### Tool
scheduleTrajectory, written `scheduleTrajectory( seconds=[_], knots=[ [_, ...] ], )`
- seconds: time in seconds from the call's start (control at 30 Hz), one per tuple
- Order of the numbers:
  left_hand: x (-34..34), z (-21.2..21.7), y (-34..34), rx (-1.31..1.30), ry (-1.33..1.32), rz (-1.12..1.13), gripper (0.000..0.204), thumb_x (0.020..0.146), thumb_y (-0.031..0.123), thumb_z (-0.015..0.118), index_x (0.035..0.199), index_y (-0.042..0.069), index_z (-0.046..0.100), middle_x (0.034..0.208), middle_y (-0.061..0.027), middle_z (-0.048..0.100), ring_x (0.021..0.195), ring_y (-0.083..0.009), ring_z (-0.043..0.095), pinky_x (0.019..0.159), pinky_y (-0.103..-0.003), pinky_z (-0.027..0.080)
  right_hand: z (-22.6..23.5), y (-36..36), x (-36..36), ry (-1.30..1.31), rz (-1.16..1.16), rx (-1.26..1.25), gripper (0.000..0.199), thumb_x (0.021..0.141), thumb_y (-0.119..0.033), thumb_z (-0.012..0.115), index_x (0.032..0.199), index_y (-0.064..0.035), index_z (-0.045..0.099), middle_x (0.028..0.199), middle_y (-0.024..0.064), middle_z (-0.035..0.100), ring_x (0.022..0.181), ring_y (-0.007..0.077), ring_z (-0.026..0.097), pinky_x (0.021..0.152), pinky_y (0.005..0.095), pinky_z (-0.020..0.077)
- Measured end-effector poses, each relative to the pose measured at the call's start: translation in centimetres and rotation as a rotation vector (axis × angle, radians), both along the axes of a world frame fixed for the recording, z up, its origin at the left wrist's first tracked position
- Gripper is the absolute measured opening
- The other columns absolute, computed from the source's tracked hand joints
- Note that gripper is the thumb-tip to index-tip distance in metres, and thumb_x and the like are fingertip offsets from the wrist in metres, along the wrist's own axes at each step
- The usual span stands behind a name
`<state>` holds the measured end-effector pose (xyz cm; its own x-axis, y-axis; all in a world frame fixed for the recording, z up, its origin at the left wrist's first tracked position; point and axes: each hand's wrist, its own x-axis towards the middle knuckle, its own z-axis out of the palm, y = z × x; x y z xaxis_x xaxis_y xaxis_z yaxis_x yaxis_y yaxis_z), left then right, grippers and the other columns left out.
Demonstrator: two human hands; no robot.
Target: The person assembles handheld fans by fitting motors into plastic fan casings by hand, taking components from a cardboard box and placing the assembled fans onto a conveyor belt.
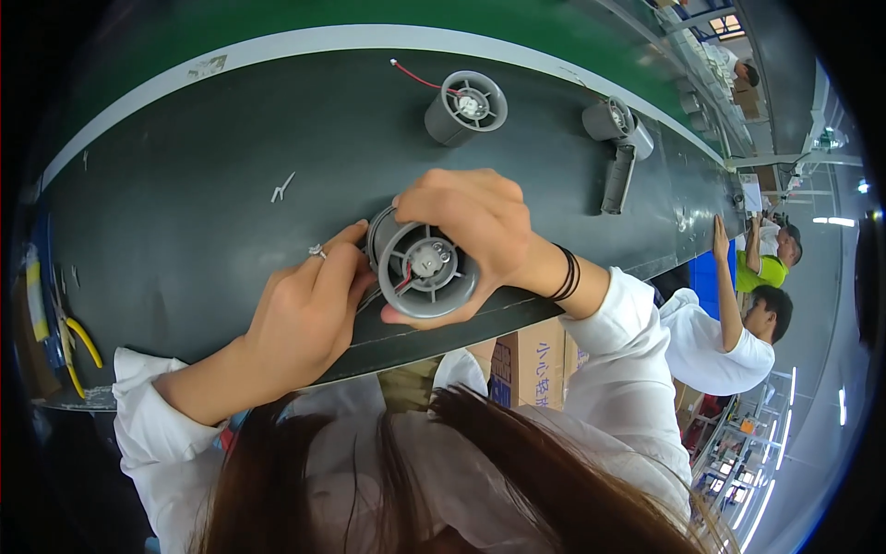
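A grey cylindrical motor housing [400, 280] is tilted so that its spoked open end faces up at me. A round metal motor [428, 262] sits in its centre, and a bit of red wire shows beside it. My right hand [475, 217] wraps round the housing from the right, fingers over the far side and thumb along the near rim. At its left side, my left hand [309, 309] is closed with curled fingers against the housing's edge. The left fingertips are partly hidden, so any small part between them cannot be made out.
Another grey housing [452, 120] with a red wire stands farther back. More grey parts [609, 120] and a long grey piece [617, 180] lie right. Small pale scraps [283, 188] and yellow-handled pliers [83, 343] are left. Co-workers sit along the dark bench [185, 148]; cartons [535, 365] stand below.
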<state>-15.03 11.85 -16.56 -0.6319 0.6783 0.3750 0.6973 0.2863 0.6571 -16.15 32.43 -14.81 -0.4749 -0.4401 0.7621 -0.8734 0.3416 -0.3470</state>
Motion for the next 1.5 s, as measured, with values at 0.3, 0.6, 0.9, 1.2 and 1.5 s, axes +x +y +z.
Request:
scheduleTrajectory(
  seconds=[0.3,0.6,0.9,1.2,1.5],
  knots=[
    [0.7,0.3,-0.2,-0.125,0.177,0.042,0.017,0.075,-0.002,0.059,0.088,-0.005,0.049,0.077,-0.0187,0.056,0.058,-0.0275,0.061,0.05,-0.032,0.051,0.9,0.1,-0.3,-0.027,0.038,0.094,0.06,0.056,-0.035,0.085,0.088,0.007,0.056,0.076,0.0171,0.063,0.06,0.0262,0.063,0.051,0.0287,0.049],
    [1.0,-0.8,-0.1,-0.123,0.532,0.106,0.018,0.061,0.005,0.059,0.075,-0.004,0.049,0.068,-0.0145,0.054,0.046,-0.013,0.049,0.039,-0.024,0.044,1.4,0.3,2.7,-0.167,-0.024,0.247,0.074,0.052,-0.04,0.091,0.1,-0.0017,0.049,0.091,0.0225,0.065,0.076,0.0303,0.066,0.067,0.0371,0.053],
    [0.2,-0.8,-0.5,-0.08,0.563,0.12,0.018,0.065,0.009,0.059,0.075,-0.004,0.051,0.074,-0.0211,0.058,0.046,-0.0147,0.048,0.04,-0.025,0.045,2.2,0.2,5.4,-0.152,-0.406,0.484,0.089,0.051,-0.052,0.088,0.109,-0.0007,0.044,0.097,0.0201,0.057,0.072,0.0278,0.06,0.065,0.0359,0.0508],
    [0.3,0.6,-1.0,-0.163,0.425,0.023,0.012,0.07,-0.003,0.061,0.075,-0.007,0.051,0.105,-0.0336,0.059,0.05,-0.0175,0.053,0.044,-0.025,0.046,2.5,-0.2,6.0,-0.166,-0.431,0.495,0.095,0.049,-0.061,0.085,0.104,0.0045,0.046,0.078,0.0134,0.054,0.063,0.0265,0.057,0.055,0.0351,0.0478],
    [-0.2,-0.4,-0.6,-0.127,0.476,0.024,0.014,0.069,-0.004,0.064,0.074,-0.007,0.051,0.1,-0.0308,0.061,0.053,-0.0198,0.055,0.045,-0.026,0.047,1.3,0.6,4.4,-0.165,-0.271,0.319,0.091,0.047,-0.055,0.088,0.102,0.0039,0.047,0.078,0.0115,0.055,0.062,0.0254,0.057,0.054,0.0332,0.0471]
  ],
)
